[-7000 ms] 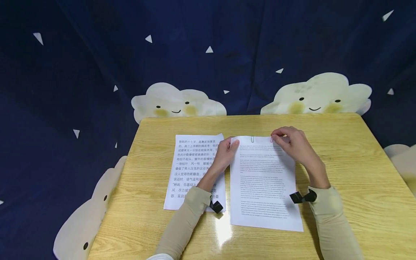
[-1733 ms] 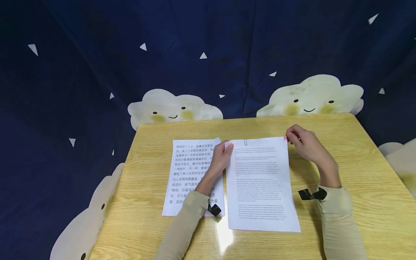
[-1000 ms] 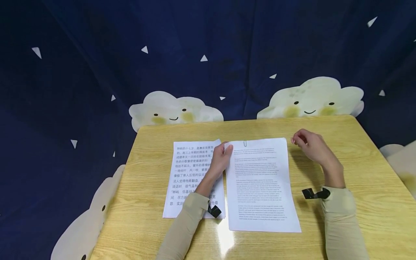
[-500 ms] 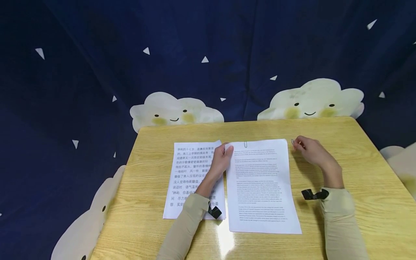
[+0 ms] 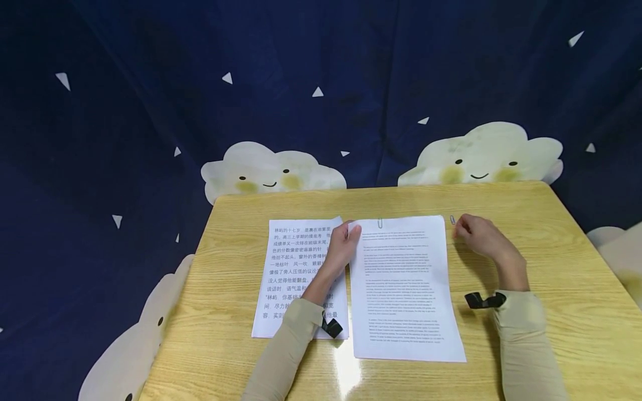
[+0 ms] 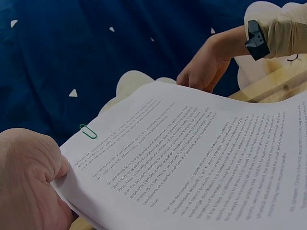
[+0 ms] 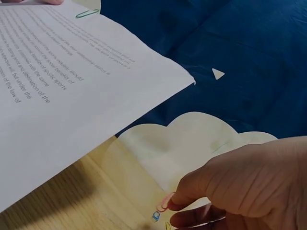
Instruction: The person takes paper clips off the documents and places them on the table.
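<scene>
The left hand has the top left corner of the stapled-looking stack of printed sheets pinched between thumb and fingers, and from the left wrist view that corner is lifted a little off the wooden table. A green paper clip sits on the top edge of that stack, just right of the gripping thumb. Over on the right, the right hand rests on the table just beside the stack's top right corner, fingers curled inward. In the right wrist view its fingertips are closed around a pink paper clip, with a blue clip right below it at the fingers; a small clip also shows at the fingertips from above. The stack itself lies near the middle of the table, lengthwise toward the person. To its left, partly under the left forearm, lies a second sheet with large Chinese print. Behind the table hangs a dark blue cloth with smiling clouds.
</scene>
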{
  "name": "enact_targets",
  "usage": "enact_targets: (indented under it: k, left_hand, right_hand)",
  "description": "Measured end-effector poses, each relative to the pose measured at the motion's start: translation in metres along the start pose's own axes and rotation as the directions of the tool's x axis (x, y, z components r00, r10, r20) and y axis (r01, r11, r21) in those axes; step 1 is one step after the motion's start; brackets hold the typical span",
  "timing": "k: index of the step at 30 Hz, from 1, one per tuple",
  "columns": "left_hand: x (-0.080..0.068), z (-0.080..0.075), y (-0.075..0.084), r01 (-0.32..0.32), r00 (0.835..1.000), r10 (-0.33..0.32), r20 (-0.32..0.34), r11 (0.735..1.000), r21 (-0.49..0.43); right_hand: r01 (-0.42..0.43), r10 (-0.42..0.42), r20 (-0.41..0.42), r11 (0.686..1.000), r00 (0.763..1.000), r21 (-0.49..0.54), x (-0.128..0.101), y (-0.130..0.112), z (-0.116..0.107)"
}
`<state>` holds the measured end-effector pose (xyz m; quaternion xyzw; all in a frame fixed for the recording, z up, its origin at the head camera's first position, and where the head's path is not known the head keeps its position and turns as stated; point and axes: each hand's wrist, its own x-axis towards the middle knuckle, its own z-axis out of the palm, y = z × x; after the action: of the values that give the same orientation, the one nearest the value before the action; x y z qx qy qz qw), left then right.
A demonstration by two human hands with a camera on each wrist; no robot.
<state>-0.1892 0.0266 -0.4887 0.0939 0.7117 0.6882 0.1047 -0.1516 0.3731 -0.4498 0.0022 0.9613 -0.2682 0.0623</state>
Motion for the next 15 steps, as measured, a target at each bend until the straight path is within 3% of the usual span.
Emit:
enact_targets:
  k: [8,15]
  left_hand:
    - [-0.001,0.000,0.002,0.006,1.000,-0.006,0.006,1.000,0.012]
    - [-0.001,0.001,0.002,0.000,1.000,0.000,-0.002,1.000,0.029]
  right_hand:
    - [0.036,-0.034,0.037,0.998,0.999,-0.044,0.004,0.009,0.004]
    - [-0.013,0.019,0.072,0.997,0.997,-0.082,0.006,0.016,0.009]
